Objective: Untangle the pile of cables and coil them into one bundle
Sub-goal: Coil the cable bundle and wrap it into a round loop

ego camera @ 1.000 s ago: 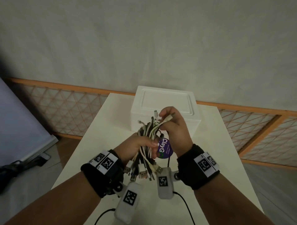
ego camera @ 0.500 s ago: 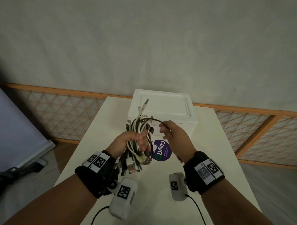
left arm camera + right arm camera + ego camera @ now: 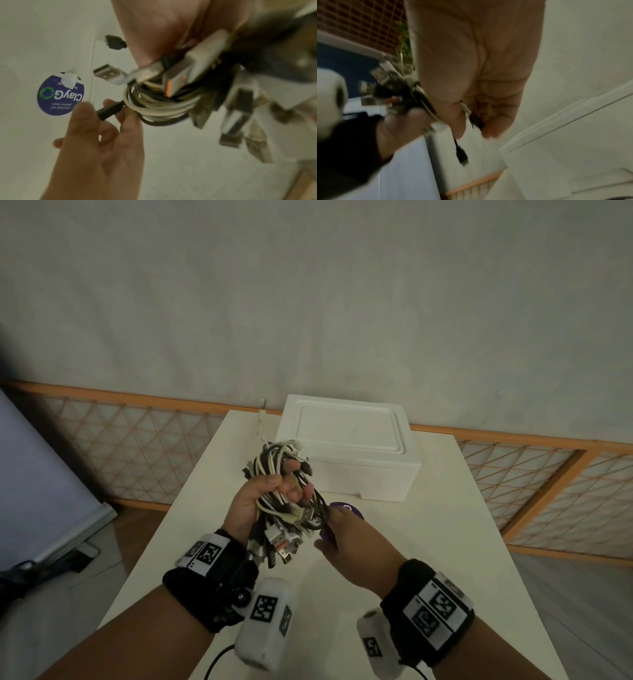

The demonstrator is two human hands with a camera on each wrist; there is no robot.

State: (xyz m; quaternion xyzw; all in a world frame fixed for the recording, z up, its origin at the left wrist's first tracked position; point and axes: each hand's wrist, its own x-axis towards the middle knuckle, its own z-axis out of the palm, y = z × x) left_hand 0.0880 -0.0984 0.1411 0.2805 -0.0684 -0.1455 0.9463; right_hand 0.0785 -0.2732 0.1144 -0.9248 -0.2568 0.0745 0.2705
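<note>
Purple sticker (image 3: 60, 95) reads "ClayGo" — beside cable bundle (image 3: 281, 501).

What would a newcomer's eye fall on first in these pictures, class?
First, the thick bundle of cables, black and white with plugs dangling, gripped in the left hand above the white table. Next, the right hand pinching a black cable at the bundle's lower edge. Behind stand a white foam box and a purple round sticker on the table.
</note>
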